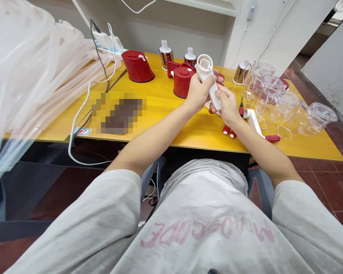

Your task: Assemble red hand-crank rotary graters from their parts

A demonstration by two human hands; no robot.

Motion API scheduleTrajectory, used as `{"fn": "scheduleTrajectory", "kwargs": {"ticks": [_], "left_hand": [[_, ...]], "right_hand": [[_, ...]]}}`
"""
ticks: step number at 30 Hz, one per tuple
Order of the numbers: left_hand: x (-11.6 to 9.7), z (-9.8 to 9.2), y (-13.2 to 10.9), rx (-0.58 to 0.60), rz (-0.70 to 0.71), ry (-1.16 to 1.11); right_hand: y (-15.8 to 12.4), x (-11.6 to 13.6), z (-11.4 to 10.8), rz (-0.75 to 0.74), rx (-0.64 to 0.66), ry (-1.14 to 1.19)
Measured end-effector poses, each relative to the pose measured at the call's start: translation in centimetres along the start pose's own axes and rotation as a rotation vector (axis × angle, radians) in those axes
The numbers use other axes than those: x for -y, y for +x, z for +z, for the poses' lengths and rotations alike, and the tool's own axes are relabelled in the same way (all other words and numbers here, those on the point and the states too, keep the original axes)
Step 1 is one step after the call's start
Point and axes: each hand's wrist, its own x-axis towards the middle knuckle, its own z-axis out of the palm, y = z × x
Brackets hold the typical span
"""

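Note:
Above the yellow table, a white crank arm (214, 93) with a round socket at its upper end is gripped in both hands. My left hand (198, 90) wraps round it below the socket, thumb on top. My right hand (228, 103) pinches the lower end between thumb and fingers. Part of something red shows behind the fingers; I cannot make out what it is. Just past my left hand stands a red housing (181, 84). Near my right wrist lie red handles (226, 129) and another white crank (254, 121) with a red grip (272, 139).
Several clear plastic bodies (287, 102) crowd the table's right side. Metal grater drums (166, 57) stand at the back, beside a red base (137, 66). A red-handled screwdriver (241, 109) lies by my right hand. A white cable (88, 91) and plastic bags (40, 61) are at left.

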Motion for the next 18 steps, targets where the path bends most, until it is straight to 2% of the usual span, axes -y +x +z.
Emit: {"fn": "scheduleTrajectory", "kwargs": {"ticks": [4, 8, 14, 18], "left_hand": [[0.3, -0.1, 0.3, 0.024, 0.053, -0.048], [0.9, -0.3, 0.5, -0.004, 0.039, -0.014], [1.4, 0.0, -0.5, 0.146, -0.007, -0.056], [2.1, 0.0, -0.1, 0.109, -0.021, -0.024]], "right_hand": [[0.1, -0.1, 0.1, -0.016, -0.006, 0.031], [0.0, 0.4, 0.1, -0.034, -0.051, 0.014], [0.0, 1.1, 0.6, 0.020, -0.142, -0.023], [0.0, 1.2, 1.1, 0.038, -0.141, 0.016]]}}
